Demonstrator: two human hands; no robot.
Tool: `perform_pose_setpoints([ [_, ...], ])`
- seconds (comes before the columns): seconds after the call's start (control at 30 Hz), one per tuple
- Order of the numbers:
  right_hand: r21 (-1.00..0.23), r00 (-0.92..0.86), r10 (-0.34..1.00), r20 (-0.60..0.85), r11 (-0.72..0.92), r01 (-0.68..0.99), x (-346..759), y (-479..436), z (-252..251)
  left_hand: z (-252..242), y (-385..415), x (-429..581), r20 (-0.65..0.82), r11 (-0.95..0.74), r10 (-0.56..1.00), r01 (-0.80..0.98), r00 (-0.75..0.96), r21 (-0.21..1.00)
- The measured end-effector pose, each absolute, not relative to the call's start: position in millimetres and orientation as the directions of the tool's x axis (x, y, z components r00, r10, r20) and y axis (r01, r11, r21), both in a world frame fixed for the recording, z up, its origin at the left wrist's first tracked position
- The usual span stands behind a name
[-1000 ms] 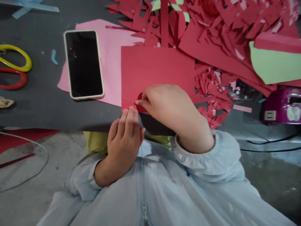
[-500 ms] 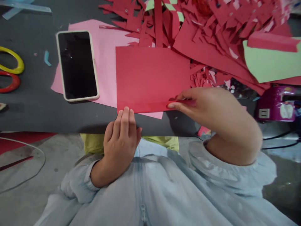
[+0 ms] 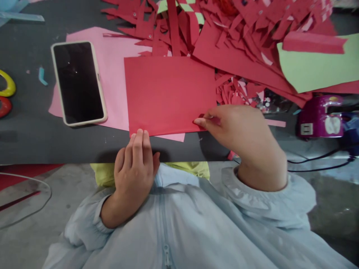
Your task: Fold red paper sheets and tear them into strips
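A sheet of red paper, its near edge folded or bent along the front, lies on pink paper. My left hand rests palm down, its fingers straight and side by side, the fingertips pressing the sheet's near left corner. At the near right corner my right hand is closed, thumb and forefinger pinching the edge of the red paper. A phone with a pale case and dark screen lies to the left, partly on the pink paper.
Cut red paper strips and scraps are heaped at the back right. Green paper lies beyond a purple hole-punch-like device with cables. Scissors with yellow and red handles are at the left edge. The dark table's front edge runs just before me.
The view has shifted, so things on the table appear further left. My right hand's pinch has moved slightly at the near right edge, where the fold looks flatter. My left hand stays at its corner.
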State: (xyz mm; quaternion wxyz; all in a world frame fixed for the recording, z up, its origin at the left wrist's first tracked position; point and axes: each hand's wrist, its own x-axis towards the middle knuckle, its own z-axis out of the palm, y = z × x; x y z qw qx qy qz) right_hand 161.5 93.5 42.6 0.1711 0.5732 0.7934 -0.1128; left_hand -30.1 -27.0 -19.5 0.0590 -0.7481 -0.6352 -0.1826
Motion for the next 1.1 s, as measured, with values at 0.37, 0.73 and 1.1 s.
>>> perform_pose_setpoints([
  [0.37, 0.059, -0.253, 0.921, -0.297, 0.282, 0.957, 164.8, 91.9, 28.8, -14.8, -22.5, -28.0, 0.335, -0.181, 0.928, 0.983, 0.163, 0.02],
  [0.73, 0.034, -0.287, 0.919, -0.27, 0.307, 0.951, 164.6, 91.7, 28.6, -17.3, -26.5, -23.8, 0.277, -0.163, 0.946, 0.986, 0.167, -0.039],
  [1.1, 0.017, -0.301, 0.912, -0.278, 0.318, 0.948, 165.3, 92.2, 28.9, -10.7, -18.1, -14.1, 0.24, -0.22, 0.944, 0.974, 0.225, -0.049],
])
